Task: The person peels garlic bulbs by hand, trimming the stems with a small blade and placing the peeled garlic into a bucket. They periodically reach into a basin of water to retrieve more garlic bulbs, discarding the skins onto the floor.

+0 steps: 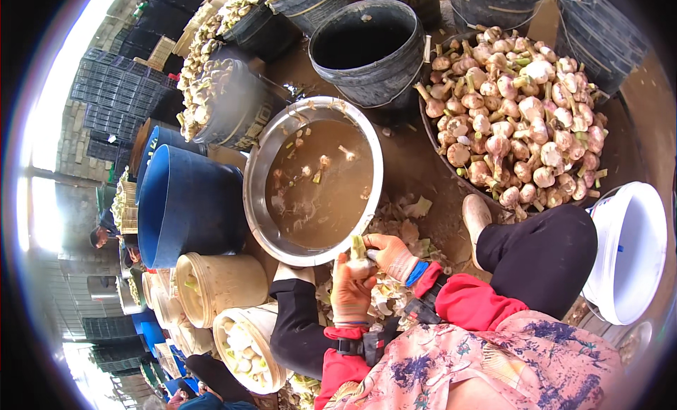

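A garlic bulb (359, 258) with a cut green stem is held between both of my gloved hands, just below the rim of a metal basin. My left hand (350, 291) wraps around the bulb from below. My right hand (392, 255) grips it from the right side. The metal basin (258, 171) holds muddy brown water with a few garlic pieces floating in it. A large heap of unpeeled garlic bulbs (518, 117) fills a dark tub at the upper right. Garlic skins (405, 219) litter the ground under my hands.
An empty black bucket (371, 46) stands behind the basin. Blue tubs (185, 202) sit to the left, and cream buckets (243, 343) with peeled garlic sit at lower left. A white bucket (631, 248) is at the right. Dark crates are stacked at upper left. Other people work at far left.
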A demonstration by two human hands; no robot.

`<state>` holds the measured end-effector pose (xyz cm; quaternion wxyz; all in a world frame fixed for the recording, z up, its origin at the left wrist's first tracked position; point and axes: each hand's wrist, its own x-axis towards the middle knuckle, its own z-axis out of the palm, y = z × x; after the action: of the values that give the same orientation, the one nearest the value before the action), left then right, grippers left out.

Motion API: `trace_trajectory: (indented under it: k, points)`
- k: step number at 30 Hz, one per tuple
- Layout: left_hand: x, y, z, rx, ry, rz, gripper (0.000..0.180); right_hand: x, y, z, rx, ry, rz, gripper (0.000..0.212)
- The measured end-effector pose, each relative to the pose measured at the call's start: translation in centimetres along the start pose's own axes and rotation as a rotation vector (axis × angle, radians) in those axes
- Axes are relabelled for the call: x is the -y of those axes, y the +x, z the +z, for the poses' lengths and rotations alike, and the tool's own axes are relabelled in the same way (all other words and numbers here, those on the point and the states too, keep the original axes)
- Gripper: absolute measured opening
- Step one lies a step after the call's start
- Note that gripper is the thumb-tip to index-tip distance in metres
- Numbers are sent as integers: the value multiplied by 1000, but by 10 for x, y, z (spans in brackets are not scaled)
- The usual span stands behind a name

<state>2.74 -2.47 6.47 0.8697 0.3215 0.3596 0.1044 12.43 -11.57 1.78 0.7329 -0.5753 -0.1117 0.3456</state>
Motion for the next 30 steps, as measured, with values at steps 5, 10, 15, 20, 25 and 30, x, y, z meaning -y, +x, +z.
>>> trace_trajectory:
  k: [5,10,15,20,25,30]
  points:
    - [-5,9,-8,-65,-137,-93,41,4,1,1,76,229,25,27]
    - [-2,-3,-4,-7,587,150,67,4,0,10,40,448,324,24]
    - [4,4,1,-48,853,504,72,-13,4,9,-20,482,295,21]
    - [-8,4,8,-158,42,-63,46,-1,-3,6,28,485,155,22]
    - [-16,23,-5,-297,187,-190,48,-3,-2,5,77,534,196,22]
    - [-4,0,9,-247,427,278,62,-2,-2,9,12,111,25,24]
